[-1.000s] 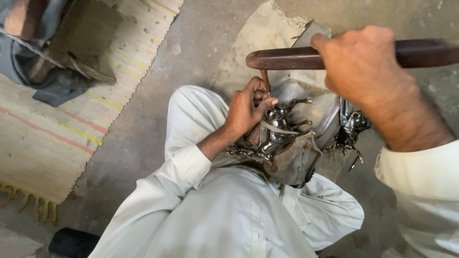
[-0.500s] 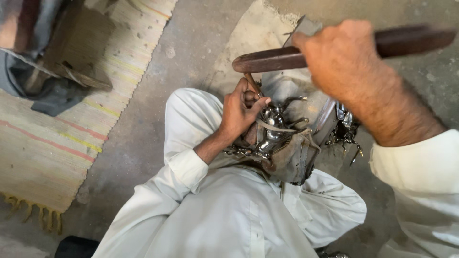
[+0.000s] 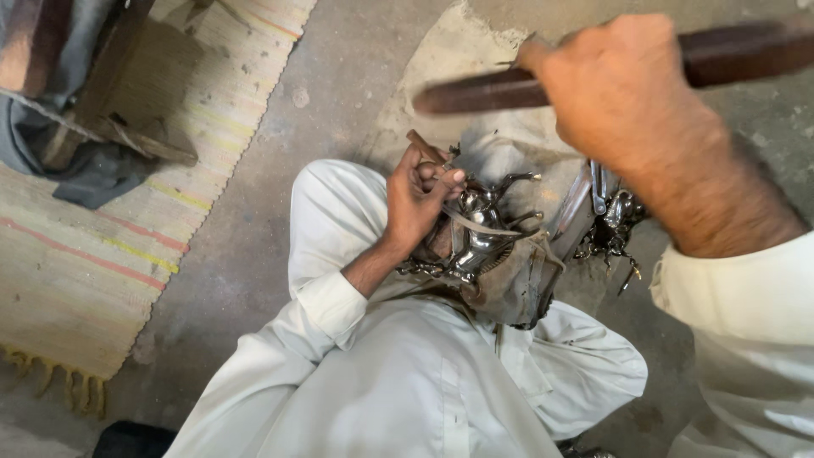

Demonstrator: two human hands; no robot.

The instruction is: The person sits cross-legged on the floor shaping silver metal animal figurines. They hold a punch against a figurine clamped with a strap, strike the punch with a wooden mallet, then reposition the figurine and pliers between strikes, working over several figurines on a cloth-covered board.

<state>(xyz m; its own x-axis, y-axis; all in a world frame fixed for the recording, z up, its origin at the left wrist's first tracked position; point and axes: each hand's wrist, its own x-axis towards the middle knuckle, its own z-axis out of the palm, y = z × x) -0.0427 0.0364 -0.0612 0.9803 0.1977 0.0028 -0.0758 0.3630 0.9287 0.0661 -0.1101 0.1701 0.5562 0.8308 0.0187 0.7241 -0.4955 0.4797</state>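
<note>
Down on the concrete floor (image 3: pixel 339 93), the right hand (image 3: pixel 632 102) is clenched tight around a dark wooden stick (image 3: pixel 492 89), raised above the lap. The left hand (image 3: pixel 415 203) pinches a small brown tool (image 3: pixel 421 146) against a shiny metal piece (image 3: pixel 475 233) resting on a worn leather pad (image 3: pixel 517 284) over the knees. A striped mat (image 3: pixel 102 237) lies well apart.
</note>
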